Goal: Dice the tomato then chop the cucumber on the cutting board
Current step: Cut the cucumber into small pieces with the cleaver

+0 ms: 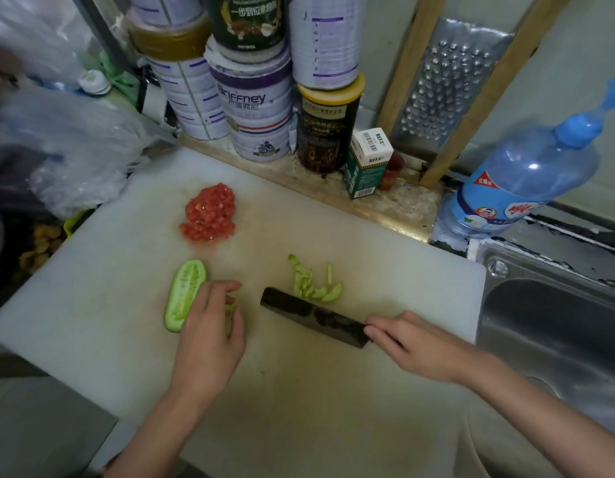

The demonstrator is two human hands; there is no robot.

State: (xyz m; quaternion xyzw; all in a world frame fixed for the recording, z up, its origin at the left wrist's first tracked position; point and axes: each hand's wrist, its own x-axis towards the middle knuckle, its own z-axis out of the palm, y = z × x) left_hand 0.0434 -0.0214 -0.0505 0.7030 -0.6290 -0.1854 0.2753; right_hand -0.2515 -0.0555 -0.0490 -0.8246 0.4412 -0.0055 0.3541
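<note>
A pile of diced red tomato [209, 212] lies at the back of the white cutting board [92, 270]. A cucumber half [182, 294] lies cut face up at the left of the board. My left hand [209, 326] hovers beside it with curled fingers over a small green cucumber piece [231, 306]; whether it pinches that piece I cannot tell. Thin cucumber slices [313, 284] lie just beyond the dark cleaver blade [316, 317]. My right hand [413, 343] grips the cleaver's handle, blade on the board.
Stacked tins [254, 105] and a small green box [366, 163] line the back ledge. A metal grater [447, 91] leans on the wall. A blue bottle [526, 177] stands by the steel sink [554, 326] on the right. Plastic bags [75, 139] sit at the left.
</note>
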